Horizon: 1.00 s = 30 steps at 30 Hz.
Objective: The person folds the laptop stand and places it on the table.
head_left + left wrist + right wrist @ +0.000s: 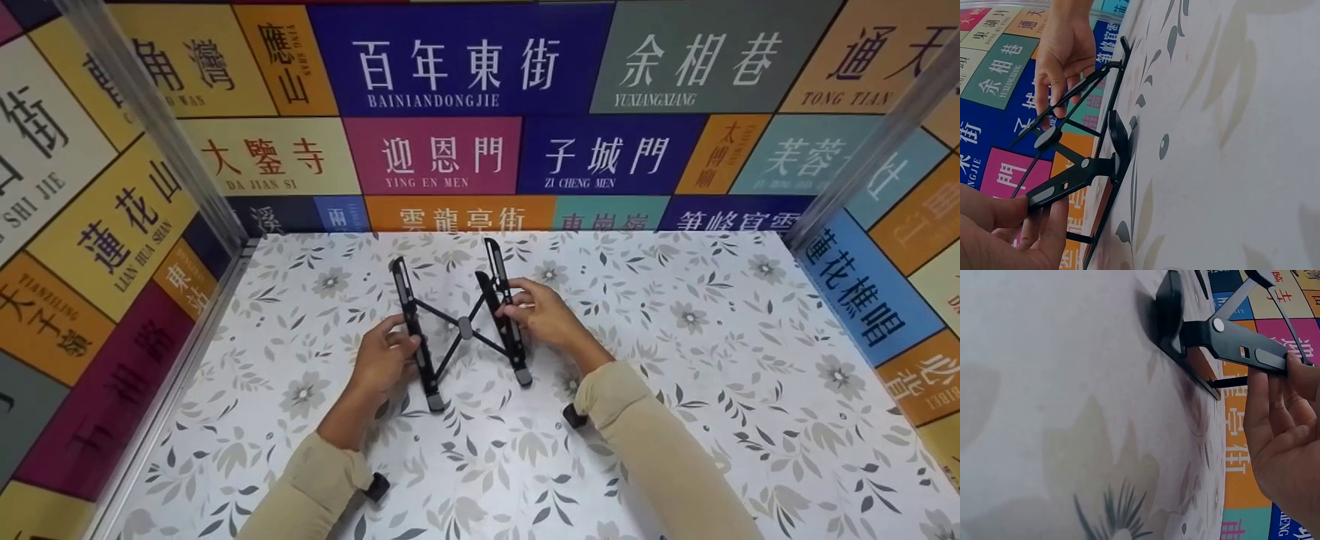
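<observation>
A black folding laptop stand (465, 328) stands spread on the patterned table, its thin crossed bars meeting at a grey oval hub. My left hand (382, 360) pinches the left side arm between thumb and fingers. On the other side, my right hand (551, 319) holds the right side arm the same way. In the left wrist view, the arm (1067, 183) slants up from its base rail, with a hooked lip at the front end. The right wrist view shows thumb and fingers on the upper arm (1247, 346), which is raised off its base rail.
White table covering (720, 450) with grey flowers and leaves lies under everything. Colourful sign-covered panels (465, 60) rise at the back and both sides, with clear corner strips (172, 142). A small black piece sits at each sleeve cuff (377, 487).
</observation>
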### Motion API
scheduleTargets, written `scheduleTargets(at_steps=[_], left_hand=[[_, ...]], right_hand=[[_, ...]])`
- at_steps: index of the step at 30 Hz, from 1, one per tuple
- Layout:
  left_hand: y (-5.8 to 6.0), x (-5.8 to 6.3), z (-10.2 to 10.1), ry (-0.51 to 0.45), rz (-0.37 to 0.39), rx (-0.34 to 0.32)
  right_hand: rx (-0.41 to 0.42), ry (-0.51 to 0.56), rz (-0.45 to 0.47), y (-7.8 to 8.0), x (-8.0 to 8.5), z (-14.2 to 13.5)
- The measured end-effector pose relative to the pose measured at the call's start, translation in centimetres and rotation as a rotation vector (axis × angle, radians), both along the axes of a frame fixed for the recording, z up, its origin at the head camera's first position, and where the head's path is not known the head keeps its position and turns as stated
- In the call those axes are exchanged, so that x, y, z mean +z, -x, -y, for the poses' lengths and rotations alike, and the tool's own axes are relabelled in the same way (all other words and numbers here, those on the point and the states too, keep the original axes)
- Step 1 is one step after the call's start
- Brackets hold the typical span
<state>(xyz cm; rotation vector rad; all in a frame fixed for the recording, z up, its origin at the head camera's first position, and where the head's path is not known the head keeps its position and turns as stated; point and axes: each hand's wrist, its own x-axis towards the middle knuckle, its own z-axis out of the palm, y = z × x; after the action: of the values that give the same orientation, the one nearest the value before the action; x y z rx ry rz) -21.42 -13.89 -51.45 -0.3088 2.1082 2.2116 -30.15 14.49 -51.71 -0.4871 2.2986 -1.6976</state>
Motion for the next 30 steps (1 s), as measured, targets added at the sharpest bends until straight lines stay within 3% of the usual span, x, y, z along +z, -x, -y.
scheduleTargets(at_steps=[7,13,25,30], left_hand=[[0.3,0.4,-0.4,0.07,0.021,-0.038],[1.2,0.2,-1.1,0.133,0.0,-0.054],[2.7,0.8,-4.7,0.227,-0.031,-0.124],[3.0,0.8,-6.1,0.224,-0.05,-0.168]], right_hand=[[-0.076,-0.082,-0.056,-1.0,0.2,-0.5],[-0.128,-0.111,-0.059,-1.9,0.7,-1.5],[-0.232,-0.191,-0.065,-3.3,1.3,-5.5],[-0.279,-0.234,-0.079,-3.6,1.4,-7.6]])
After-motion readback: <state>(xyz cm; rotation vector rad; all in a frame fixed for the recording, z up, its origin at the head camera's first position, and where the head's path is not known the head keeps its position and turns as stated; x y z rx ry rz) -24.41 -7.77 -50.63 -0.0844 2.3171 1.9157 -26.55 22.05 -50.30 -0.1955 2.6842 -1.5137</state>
